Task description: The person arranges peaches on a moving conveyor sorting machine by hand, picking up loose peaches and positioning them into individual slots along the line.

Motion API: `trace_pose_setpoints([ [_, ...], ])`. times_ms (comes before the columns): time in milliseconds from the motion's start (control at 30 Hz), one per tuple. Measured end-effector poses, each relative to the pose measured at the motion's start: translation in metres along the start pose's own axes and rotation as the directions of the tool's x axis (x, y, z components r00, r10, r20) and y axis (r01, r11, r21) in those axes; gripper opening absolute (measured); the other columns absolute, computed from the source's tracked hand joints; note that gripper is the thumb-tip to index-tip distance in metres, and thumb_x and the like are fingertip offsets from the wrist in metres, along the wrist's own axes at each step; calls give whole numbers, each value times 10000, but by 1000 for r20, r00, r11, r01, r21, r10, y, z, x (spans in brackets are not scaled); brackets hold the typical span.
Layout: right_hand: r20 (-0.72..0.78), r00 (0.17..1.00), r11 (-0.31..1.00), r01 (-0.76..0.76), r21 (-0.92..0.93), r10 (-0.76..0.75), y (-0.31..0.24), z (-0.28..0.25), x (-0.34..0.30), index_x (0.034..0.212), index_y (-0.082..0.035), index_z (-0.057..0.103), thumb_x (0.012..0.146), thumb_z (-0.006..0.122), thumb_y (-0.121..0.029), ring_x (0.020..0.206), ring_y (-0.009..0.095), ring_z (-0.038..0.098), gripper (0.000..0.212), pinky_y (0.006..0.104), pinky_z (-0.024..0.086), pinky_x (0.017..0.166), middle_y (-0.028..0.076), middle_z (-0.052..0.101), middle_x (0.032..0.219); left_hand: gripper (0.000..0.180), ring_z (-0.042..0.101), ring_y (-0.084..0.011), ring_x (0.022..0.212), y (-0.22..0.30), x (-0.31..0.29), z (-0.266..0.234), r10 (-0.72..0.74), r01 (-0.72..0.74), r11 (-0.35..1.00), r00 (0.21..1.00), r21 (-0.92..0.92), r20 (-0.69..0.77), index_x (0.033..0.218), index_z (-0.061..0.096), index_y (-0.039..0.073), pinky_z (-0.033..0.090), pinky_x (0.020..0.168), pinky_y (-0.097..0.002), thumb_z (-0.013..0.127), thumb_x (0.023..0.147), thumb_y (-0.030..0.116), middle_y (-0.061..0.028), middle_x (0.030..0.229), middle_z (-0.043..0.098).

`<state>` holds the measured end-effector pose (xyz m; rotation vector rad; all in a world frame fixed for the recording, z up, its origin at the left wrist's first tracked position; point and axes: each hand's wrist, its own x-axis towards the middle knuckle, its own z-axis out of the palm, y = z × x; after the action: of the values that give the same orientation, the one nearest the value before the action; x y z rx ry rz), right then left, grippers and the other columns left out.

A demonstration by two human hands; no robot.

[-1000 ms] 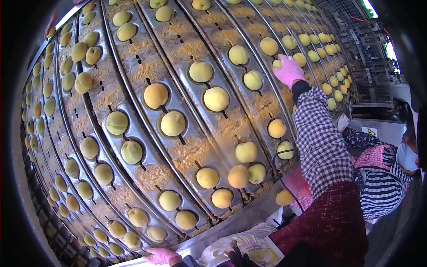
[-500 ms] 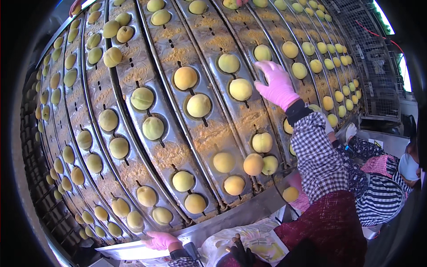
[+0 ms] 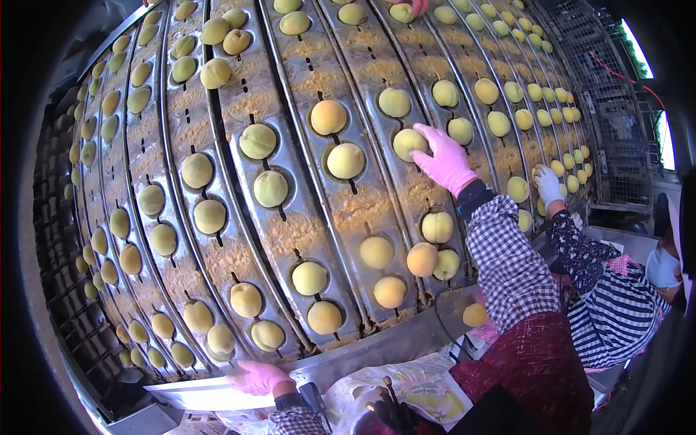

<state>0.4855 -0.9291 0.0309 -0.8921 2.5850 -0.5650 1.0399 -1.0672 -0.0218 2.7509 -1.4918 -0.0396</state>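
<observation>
Rows of yellow-green peaches sit in paired cups on sloping metal conveyor plates [image 3: 355, 210]. My right hand [image 3: 446, 163], in a pink glove, reaches across the middle of the plates. Its thumb and fingers press round the right side of a yellow peach [image 3: 410, 145] that sits in its cup. My left hand [image 3: 261, 378], also in pink, lies at the conveyor's metal front edge with its fingers stretched out, close below a peach [image 3: 220, 338]. Near the front, an orange peach [image 3: 422, 259] rests against a greenish peach [image 3: 446, 264] beside it.
At right, a co-worker in a striped top reaches over the conveyor with a white-gloved hand [image 3: 548, 185]. Another person's hand [image 3: 419, 6] shows at the far edge. A wire-mesh frame [image 3: 620, 130] stands at right. Below the metal ledge [image 3: 355, 353] lies a printed plastic sheet [image 3: 406, 388].
My right hand has moved slightly down and left, from spread fingers onto the peach. The view has shifted a little. The co-worker's white-gloved hand has moved up over the conveyor.
</observation>
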Motion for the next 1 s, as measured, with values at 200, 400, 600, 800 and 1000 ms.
trace_pose_setpoints([
  [200,-15,1000,975,-18,-221,15,-22,-5,-5,1348,-74,535,841,654,-149,1214,364,543,527,413,459,1018,175,565,1316,738,369,-399,1390,6,-4,-6,-20,19,997,1000,77,16,1519,319,22,328,1121,-479,411,1001,540,-258,1509,376],
  [400,-113,993,983,25,-184,-46,-41,-24,52,1322,-77,554,840,681,-310,1178,366,572,551,444,478,985,169,565,1318,733,333,-400,1420,0,-1,-1,3,-3,999,1000,39,12,1542,278,55,317,1118,-512,479,983,484,-251,1536,333],
  [600,-56,986,844,-162,-512,155,-68,-1,102,1229,-89,582,827,695,-450,1169,335,589,552,449,498,961,144,561,1283,732,328,-400,1420,7,-6,-5,-22,20,999,999,35,41,1538,284,46,314,1124,-515,502,969,452,-248,1536,334],
  [800,51,999,964,29,-263,-17,-11,-3,114,1420,-159,494,826,693,-364,1300,343,484,659,413,408,1083,145,484,1422,713,335,-397,1408,-6,1,3,55,-54,997,998,47,-5,1525,304,23,310,1127,-498,471,994,470,-242,1515,377],
  [1000,-97,989,878,49,-476,-108,-86,20,97,1427,-195,483,804,710,-314,1346,334,429,673,453,358,1123,105,446,1484,731,330,-392,1412,-13,26,2,47,-47,996,999,80,6,1533,287,20,298,1137,-489,436,1003,501,-229,1529,368],
])
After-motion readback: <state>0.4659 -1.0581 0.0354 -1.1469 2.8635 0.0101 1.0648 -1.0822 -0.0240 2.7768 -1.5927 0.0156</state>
